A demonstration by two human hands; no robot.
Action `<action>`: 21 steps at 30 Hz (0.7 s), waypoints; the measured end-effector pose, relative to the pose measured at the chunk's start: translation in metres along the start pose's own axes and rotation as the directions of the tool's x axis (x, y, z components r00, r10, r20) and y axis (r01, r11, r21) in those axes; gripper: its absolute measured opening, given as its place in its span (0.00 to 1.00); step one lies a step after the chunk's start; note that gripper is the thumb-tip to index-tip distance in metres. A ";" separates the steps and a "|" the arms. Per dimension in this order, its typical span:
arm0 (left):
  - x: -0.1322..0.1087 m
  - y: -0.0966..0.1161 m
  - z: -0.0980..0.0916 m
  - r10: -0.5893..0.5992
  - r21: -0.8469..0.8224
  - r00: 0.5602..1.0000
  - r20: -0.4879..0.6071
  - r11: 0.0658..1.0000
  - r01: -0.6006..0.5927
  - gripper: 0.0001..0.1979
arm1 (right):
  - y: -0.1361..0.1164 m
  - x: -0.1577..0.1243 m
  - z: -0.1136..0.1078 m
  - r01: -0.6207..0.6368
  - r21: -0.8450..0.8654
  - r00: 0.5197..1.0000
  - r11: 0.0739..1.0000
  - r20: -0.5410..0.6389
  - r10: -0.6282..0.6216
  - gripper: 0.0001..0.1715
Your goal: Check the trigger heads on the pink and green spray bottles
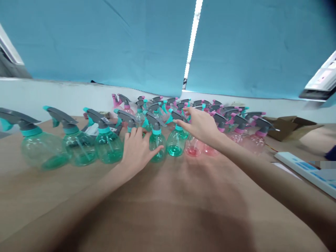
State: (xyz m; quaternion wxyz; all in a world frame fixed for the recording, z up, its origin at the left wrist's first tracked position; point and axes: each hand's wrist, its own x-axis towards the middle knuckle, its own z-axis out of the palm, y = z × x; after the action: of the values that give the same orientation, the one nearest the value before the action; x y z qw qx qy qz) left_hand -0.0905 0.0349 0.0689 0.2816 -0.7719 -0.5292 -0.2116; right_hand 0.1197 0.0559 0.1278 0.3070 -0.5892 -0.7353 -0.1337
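Note:
My left hand (138,148) lies low among the green spray bottles. Its fingers reach over the body of one bottle with a grey spray head (127,115), and the thumb sticks out across the front of the neighbouring green spray bottle (157,140). Further right, my right hand (202,124) is at the grey head of another green spray bottle (175,144). The thumb and forefinger are apart around that head; whether they press on it cannot be made out. Pink spray bottles (193,148) stand beneath and beside the right wrist.
More green spray bottles (109,145) line the left side, and pink ones (256,141) the right. Several others crowd behind, against a white wall under a blue curtain (105,42). A brown cardboard box (291,127) and a white-and-blue flat object (304,171) lie at right on the table (162,203).

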 end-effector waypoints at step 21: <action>-0.005 0.002 -0.006 -0.020 -0.068 0.999 -0.036 0.998 0.018 0.29 | 0.003 0.009 0.025 -0.003 -0.065 0.999 0.998 0.035 0.005 0.20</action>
State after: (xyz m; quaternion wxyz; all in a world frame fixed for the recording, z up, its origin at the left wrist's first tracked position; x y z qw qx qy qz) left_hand -0.0909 0.0266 0.0696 0.2630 -0.7720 -0.5238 -0.2460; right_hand 0.1147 0.0776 0.1133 0.2751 -0.6026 -0.7347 -0.1465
